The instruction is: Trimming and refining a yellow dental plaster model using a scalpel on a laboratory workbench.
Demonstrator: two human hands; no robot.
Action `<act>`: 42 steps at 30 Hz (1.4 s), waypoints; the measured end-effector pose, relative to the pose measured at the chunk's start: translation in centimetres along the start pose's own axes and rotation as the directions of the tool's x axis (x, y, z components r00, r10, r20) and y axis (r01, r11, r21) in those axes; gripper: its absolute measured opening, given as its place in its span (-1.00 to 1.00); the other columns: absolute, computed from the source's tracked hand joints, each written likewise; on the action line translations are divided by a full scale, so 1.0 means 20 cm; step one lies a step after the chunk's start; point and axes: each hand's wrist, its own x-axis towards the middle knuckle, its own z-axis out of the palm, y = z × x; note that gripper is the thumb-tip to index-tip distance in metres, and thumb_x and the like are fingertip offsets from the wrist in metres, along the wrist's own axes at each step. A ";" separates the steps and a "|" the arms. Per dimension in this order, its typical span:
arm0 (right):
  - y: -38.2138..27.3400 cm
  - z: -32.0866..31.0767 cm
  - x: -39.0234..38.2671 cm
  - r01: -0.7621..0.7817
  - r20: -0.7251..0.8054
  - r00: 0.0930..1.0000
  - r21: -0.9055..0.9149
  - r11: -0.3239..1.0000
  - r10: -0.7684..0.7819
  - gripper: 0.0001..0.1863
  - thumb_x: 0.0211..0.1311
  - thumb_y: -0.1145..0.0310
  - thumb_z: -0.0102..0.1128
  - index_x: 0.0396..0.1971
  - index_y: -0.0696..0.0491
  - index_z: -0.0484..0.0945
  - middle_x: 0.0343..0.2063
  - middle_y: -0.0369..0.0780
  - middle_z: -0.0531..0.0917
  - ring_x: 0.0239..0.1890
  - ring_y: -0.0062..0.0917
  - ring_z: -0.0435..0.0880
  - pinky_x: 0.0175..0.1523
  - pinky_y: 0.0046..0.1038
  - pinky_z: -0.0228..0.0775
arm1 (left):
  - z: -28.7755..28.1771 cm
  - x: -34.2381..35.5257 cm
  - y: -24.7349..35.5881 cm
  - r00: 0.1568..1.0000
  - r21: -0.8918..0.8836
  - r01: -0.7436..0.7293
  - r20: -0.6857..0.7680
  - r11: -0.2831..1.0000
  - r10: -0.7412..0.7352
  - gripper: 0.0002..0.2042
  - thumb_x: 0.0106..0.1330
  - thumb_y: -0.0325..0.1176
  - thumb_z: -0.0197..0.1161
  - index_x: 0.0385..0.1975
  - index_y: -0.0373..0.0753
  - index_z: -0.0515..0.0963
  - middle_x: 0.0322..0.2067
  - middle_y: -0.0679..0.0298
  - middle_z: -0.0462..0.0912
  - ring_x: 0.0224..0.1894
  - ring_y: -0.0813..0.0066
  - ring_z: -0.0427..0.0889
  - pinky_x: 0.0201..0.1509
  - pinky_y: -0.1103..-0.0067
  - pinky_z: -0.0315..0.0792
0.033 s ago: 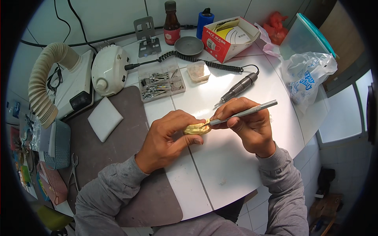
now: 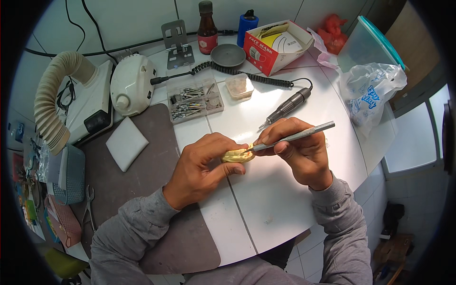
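My left hand (image 2: 195,167) is closed around a small yellow dental cast (image 2: 233,156), with thumb and fingers pressing it from the left side. Part of the cast is hidden behind the fingers. In my right hand (image 2: 299,154) a slim grey metal-handled carving knife (image 2: 304,134) is pinched like a pen, its back end slanting up to the right. The knife's thin tip touches the cast or lies right over it. Just beyond my right hand, a dark rotary handpiece (image 2: 289,106) lies on the white tabletop (image 2: 270,209).
A divided clear box (image 2: 195,100) of burs and a small tub (image 2: 239,87) stand beyond my hands. Left are a white control unit (image 2: 131,85), a hose (image 2: 47,104) and a white block (image 2: 127,143). Behind are a mask box (image 2: 275,47), a bottle (image 2: 207,28) and a grey dish (image 2: 228,55).
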 end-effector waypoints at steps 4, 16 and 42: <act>0.00 0.00 0.00 -0.005 0.006 1.000 -0.001 1.000 0.005 -0.85 0.58 0.58 0.29 0.02 0.30 0.66 -0.06 -0.08 0.78 0.05 -0.41 0.82 0.22 -0.34 0.75 | 0.00 0.00 0.00 1.000 -0.001 -0.005 -0.006 1.000 0.005 -0.64 0.36 -0.29 0.62 0.06 -0.33 0.77 -0.09 0.18 0.78 -0.06 0.38 0.72 0.10 0.46 0.57; -0.01 -0.01 0.01 -0.010 0.038 0.999 -0.050 0.999 0.012 -0.86 0.57 0.60 0.28 0.01 0.29 0.66 -0.06 -0.09 0.77 0.03 -0.42 0.82 0.22 -0.36 0.75 | 0.00 0.00 0.00 1.000 0.013 -0.019 -0.001 1.000 0.019 -0.65 0.36 -0.30 0.62 0.04 -0.33 0.76 -0.08 0.18 0.78 -0.05 0.37 0.73 0.11 0.47 0.57; 0.00 -0.06 0.03 -0.091 0.084 0.993 0.096 0.991 0.083 -0.85 0.67 0.50 0.19 0.07 0.23 0.62 -0.07 -0.14 0.79 0.08 -0.40 0.85 0.28 -0.32 0.79 | 0.02 0.00 -0.02 0.998 -0.023 -0.053 -0.017 0.998 0.052 -0.68 0.43 -0.29 0.58 0.06 -0.32 0.78 -0.14 0.21 0.78 -0.13 0.46 0.71 0.04 0.51 0.55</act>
